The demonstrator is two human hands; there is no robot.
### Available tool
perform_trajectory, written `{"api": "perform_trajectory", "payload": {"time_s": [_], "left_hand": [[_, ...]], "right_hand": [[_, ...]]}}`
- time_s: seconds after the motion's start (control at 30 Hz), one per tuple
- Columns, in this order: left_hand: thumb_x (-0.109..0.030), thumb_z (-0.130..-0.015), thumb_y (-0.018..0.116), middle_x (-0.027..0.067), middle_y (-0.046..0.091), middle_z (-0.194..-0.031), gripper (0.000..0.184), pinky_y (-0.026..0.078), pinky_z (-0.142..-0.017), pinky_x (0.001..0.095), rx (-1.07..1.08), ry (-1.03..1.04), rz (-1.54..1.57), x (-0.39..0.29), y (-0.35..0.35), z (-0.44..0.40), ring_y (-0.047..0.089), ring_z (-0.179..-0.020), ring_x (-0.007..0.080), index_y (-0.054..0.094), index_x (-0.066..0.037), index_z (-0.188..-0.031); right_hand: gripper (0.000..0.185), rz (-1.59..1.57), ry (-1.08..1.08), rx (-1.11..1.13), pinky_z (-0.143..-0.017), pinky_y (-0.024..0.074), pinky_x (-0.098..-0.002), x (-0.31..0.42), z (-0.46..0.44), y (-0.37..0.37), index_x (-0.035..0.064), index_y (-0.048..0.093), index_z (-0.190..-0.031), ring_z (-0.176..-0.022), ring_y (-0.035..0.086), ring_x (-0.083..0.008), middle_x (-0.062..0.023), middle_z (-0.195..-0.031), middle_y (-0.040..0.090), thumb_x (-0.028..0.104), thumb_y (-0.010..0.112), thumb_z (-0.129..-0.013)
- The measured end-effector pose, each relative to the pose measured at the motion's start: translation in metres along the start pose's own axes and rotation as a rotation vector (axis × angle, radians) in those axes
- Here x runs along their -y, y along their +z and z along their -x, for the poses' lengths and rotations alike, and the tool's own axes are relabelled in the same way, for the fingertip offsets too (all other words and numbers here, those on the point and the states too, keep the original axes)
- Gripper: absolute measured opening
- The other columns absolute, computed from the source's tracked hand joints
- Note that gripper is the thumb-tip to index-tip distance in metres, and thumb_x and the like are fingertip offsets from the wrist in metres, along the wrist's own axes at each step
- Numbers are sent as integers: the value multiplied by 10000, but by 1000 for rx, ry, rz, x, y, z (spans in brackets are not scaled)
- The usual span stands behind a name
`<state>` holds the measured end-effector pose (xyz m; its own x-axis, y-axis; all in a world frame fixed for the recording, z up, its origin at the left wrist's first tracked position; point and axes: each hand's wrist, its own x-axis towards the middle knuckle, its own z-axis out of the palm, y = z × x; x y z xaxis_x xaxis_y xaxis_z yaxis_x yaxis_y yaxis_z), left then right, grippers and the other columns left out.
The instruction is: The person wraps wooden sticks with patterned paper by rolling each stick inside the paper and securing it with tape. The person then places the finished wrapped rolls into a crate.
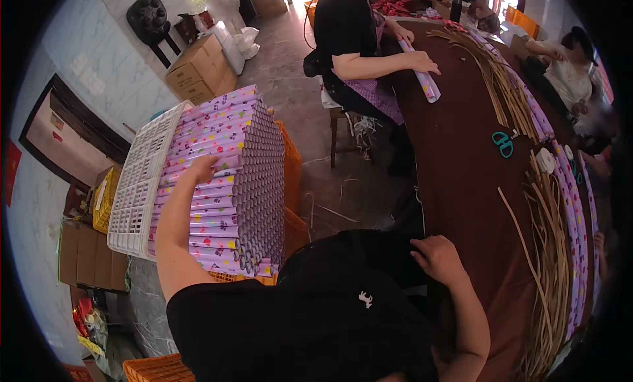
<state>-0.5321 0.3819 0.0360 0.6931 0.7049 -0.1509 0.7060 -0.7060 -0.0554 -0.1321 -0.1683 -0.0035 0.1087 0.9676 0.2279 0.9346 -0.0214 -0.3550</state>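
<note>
My left hand (203,169) is over the stack of purple patterned tubes (201,207), its fingers touching the upper face of the stack, with tubes lying directly beneath and to either side of them; I cannot tell whether those fingers grip a single tube or merely rest there; the tubes lie side by side in many layers, their round open ends forming the stack's right face.

My right hand (440,260) is well apart from the stack, to its right, by the near edge of the brown tabletop (461,191); its fingers are loosely bent, with nothing visible in them.

A white plastic basket (132,204) stands against the stack's left side; an orange crate (291,161) shows just beside its right face; cardboard boxes (198,68) sit beyond it. Farther right of the stack, teal-handled scissors (503,144) lie on the tabletop, near long brown strips (544,250); beyond the stack and to its right, a co-worker's hands (427,66) are at a purple patterned roll (427,86).
</note>
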Motion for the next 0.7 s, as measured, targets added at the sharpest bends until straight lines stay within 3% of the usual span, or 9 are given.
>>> {"api": "perform_trajectory", "payload": {"time_s": [0.03, 0.1, 0.13, 0.23, 0.4, 0.43, 0.53, 0.63, 0.7], "left_hand": [[-167, -889, 598, 187, 650, -1119, 353, 361, -1053, 516, -80, 58, -86, -9, 4, -5, 595, -1102, 359, 574, -74, -1228], [-173, -893, 584, 185, 643, -1118, 342, 274, -1096, 566, -160, 39, -9, -42, 7, -17, 593, -1108, 346, 562, -58, -1215], [-153, -902, 572, 195, 631, -1122, 305, 375, -1027, 534, -288, 192, -78, -62, 5, -23, 599, -1076, 366, 554, -33, -1182], [-145, -907, 587, 234, 629, -1074, 296, 497, -824, 476, -462, 430, 202, -158, -26, -41, 606, -989, 423, 542, -10, -1167], [-159, -920, 589, 226, 644, -1014, 280, 501, -795, 478, -560, 831, 381, -353, -88, -56, 619, -912, 438, 539, -16, -1156], [-179, -938, 570, 241, 642, -995, 272, 498, -772, 488, -382, 818, 400, -397, -110, -38, 618, -907, 446, 533, -25, -1160], [-224, -963, 533, 250, 643, -943, 254, 483, -744, 507, 7, 1146, 521, -484, -128, -5, 618, -913, 444, 533, -40, -1139], [-230, -960, 539, 253, 646, -890, 228, 479, -742, 508, 371, 1338, 438, -540, -144, 41, 626, -885, 444, 525, -30, -1068], [-246, -966, 527, 244, 654, -918, 240, 485, -741, 509, 703, 1338, 250, -564, -149, 71, 631, -885, 436, 533, -28, -1066]], "right_hand": [[216, 12, 6, 12, -786, 502, -344, 0, 0, -1, 49, 685, -1032, -801, 647, -222, -81, -844, 685, 166, 686, -851], [217, 12, -1, -3, -787, 501, -345, -1, 0, 2, 50, 686, -1036, -803, 649, -222, -80, -845, 686, 172, 682, -856], [219, 19, -13, -9, -789, 501, -346, -3, 1, 3, 52, 687, -1039, -805, 650, -221, -80, -846, 686, 179, 678, -861], [227, -47, -10, -1, -790, 501, -352, -2, 1, -6, 55, 689, -1051, -810, 653, -224, -81, -845, 686, 196, 670, -874], [258, -172, -191, -103, -777, 495, -366, 4, 6, -3, 36, 665, -1092, -799, 637, -259, -105, -843, 677, 219, 628, -915], [266, -193, -252, -113, -774, 494, -366, 14, 5, -12, 30, 657, -1105, -800, 632, -266, -112, -852, 672, 223, 617, -926], [286, -493, -294, -191, -750, 494, -371, 78, 20, -76, 24, 639, -1151, -819, 627, -268, -129, -901, 664, 222, 611, -946], [291, -590, -283, -118, -734, 502, -362, 126, 61, -145, 15, 635, -1186, -830, 638, -262, -125, -922, 676, 188, 618, -953], [298, -727, -255, -259, -751, 525, -357, 134, 88, -181, -51, 652, -1146, -875, 663, -271, -138, -961, 692, 151, 654, -927]]}}
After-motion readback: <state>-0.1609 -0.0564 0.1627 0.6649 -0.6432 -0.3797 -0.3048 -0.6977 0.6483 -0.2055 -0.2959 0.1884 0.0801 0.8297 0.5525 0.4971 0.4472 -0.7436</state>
